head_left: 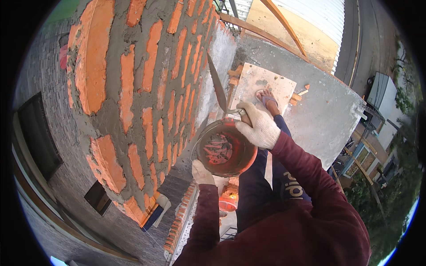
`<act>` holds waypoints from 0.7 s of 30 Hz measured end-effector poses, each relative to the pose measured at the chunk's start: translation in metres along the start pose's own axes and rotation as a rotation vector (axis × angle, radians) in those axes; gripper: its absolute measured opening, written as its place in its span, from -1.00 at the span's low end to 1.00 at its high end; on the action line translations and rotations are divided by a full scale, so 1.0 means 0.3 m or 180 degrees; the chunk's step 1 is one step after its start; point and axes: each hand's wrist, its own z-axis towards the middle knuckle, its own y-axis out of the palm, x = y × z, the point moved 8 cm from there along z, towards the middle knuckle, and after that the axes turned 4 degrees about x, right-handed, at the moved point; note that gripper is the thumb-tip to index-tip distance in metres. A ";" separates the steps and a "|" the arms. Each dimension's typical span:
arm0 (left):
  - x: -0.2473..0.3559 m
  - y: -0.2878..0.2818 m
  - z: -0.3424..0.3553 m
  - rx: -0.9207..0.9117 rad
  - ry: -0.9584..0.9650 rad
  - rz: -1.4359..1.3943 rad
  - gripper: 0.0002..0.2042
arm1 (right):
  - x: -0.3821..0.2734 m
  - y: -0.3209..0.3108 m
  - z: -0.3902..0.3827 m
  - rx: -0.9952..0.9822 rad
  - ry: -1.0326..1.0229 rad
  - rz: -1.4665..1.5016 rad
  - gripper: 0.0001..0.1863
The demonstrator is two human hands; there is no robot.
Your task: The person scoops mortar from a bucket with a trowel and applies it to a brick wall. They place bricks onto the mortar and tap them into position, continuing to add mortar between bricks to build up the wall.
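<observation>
The head view shows the right hand (262, 128), fingers wrapped round a trowel (218, 86) over the near-empty red bucket (226, 148) which the left hand (202, 173) grips from beneath, beside the brick wall (133, 88); scraping out the remaining mortar seems the step, needing a steady bucket.

— Where does the view look from?

— From the person's head, facing steeply down along the chest and legs. It is a single wide fisheye view, so a black ring frames it and straight edges bend near the rim.

— How near is it?

— Very near the brick wall (133, 97), which fills the left half and bulges toward the lens. The left hand (202, 173) and right hand (259, 126) sit close below, near the picture's middle, with the sleeves coming in from the lower edge.

— And farther off?

— The concrete ledge (319, 111) underfoot lies beyond the hands, and the road (368, 40) and ground lie far below at the right rim.
</observation>
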 end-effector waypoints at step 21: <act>1.141 -0.219 -0.311 0.0298 0.2944 0.0902 -0.65 | -0.514 -0.329 -0.190 -0.1363 0.0111 -0.0477 -0.54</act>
